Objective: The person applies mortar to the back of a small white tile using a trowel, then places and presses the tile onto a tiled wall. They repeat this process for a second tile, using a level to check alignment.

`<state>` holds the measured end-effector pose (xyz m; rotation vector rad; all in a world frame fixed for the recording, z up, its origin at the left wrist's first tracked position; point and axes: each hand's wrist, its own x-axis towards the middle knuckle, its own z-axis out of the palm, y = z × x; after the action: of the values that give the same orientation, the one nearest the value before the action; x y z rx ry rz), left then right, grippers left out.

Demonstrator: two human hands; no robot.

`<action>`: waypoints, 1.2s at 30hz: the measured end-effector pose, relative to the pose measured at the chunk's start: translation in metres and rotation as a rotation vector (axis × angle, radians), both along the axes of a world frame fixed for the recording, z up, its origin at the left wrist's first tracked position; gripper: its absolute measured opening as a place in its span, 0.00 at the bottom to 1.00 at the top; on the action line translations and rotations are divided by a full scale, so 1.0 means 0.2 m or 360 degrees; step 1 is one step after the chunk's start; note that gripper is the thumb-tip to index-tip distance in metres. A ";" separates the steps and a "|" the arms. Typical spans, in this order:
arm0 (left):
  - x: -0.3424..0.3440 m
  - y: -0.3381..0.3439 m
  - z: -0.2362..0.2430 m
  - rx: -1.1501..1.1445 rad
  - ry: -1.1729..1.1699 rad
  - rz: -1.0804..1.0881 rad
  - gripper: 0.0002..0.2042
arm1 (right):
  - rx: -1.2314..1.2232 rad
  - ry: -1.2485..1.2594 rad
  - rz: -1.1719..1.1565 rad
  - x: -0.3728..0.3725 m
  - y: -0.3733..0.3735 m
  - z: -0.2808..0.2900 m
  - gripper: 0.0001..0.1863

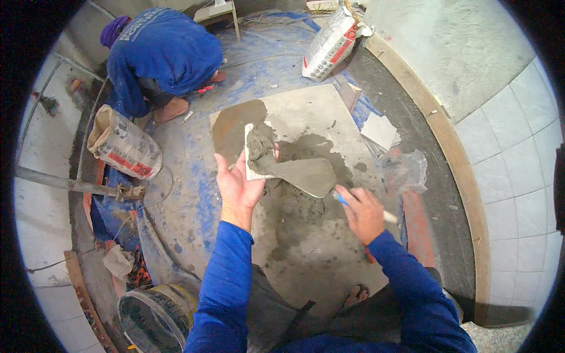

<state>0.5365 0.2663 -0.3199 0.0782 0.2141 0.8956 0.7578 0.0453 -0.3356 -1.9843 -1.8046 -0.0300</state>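
Observation:
My left hand [237,189] is held palm up, its fingers under a small white tile [254,175]. Grey wet mortar [259,141] is heaped on the tile's face. A trowel [311,176] with a mortar-smeared blade reaches across from the right, its tip touching the tile's lower part by the heap. Gripping its pale handle is my right hand [363,215], fingers wrapped round it. Below both hands lies a flat grey board [315,97] carrying a spread of wet mortar [294,206].
A co-worker in blue [165,53] crouches at the far left. Open bags stand at left [126,144] and far right [331,50]. A bucket [154,317] is near my left arm. Cut tiles [379,130] and a plastic bag [407,170] lie right of the board, before a curved wooden strip [447,132].

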 end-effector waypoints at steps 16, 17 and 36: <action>0.12 -0.06 -0.07 0.0340 0.0341 -0.0089 0.48 | -0.0283 -0.0190 -0.0007 0.01 0.02 0.46 0.23; 0.12 -0.07 -0.06 0.0348 0.0320 -0.0127 0.48 | -0.0308 -0.0194 -0.0050 0.02 0.03 0.46 0.23; 0.22 -0.17 -0.14 0.0536 0.0686 -0.0167 0.47 | -0.0179 0.0072 -0.0151 0.07 0.06 0.54 0.21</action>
<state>0.5807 0.2329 -0.3478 0.5937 0.4538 0.7953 0.7721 0.0574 -0.2273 -2.1300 -1.7174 0.0879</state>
